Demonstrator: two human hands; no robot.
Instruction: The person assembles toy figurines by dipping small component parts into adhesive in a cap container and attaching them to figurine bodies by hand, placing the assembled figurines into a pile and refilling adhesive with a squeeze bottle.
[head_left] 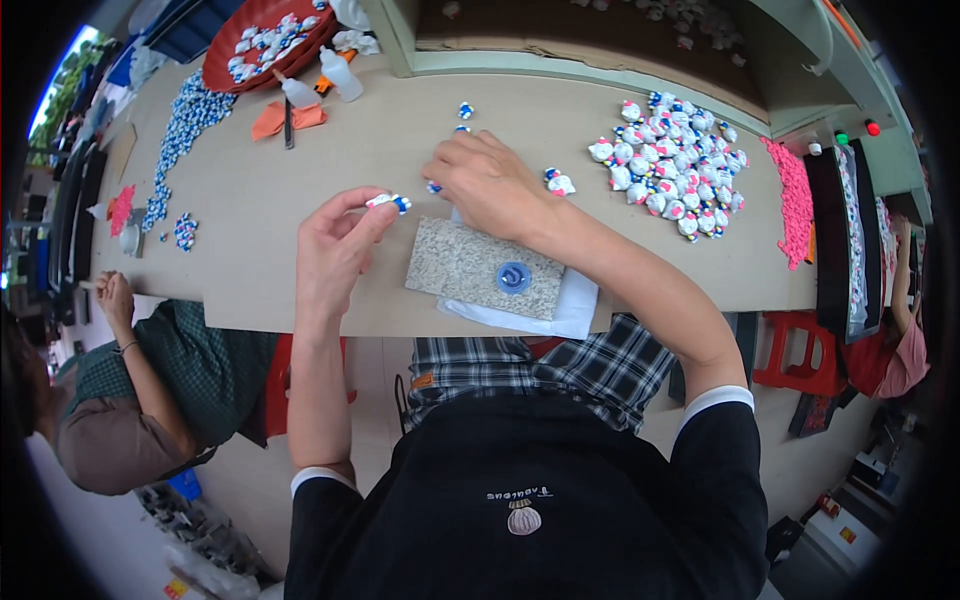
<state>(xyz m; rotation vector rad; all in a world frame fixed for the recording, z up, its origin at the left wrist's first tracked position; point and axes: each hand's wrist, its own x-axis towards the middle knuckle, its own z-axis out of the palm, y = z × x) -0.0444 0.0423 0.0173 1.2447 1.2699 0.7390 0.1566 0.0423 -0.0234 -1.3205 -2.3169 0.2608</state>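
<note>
My left hand (345, 235) pinches a small white-and-blue figurine (390, 203) between thumb and fingertips, above the table. To its right, my right hand (490, 185) reaches low over the table with curled fingers. At its fingertips shows a small blue-and-white piece (434, 187), mostly covered by the fingers. Just beyond the knuckles lie another blue piece (462, 129) and a blue-and-white piece (466, 110). Below the right wrist sits a speckled stone slab (450, 262) on a white cloth (575, 310). A little round dish (514, 278) with bluish contents rests on the slab.
Right of my arm are a figurine (560, 182), a heap of white figurines (670, 165) and pink pieces (790, 200). Far left hold blue pieces (185, 125), a red tray (265, 50), white squeeze bottles (340, 75) and an orange cloth (290, 120). A co-worker (150, 380) sits left.
</note>
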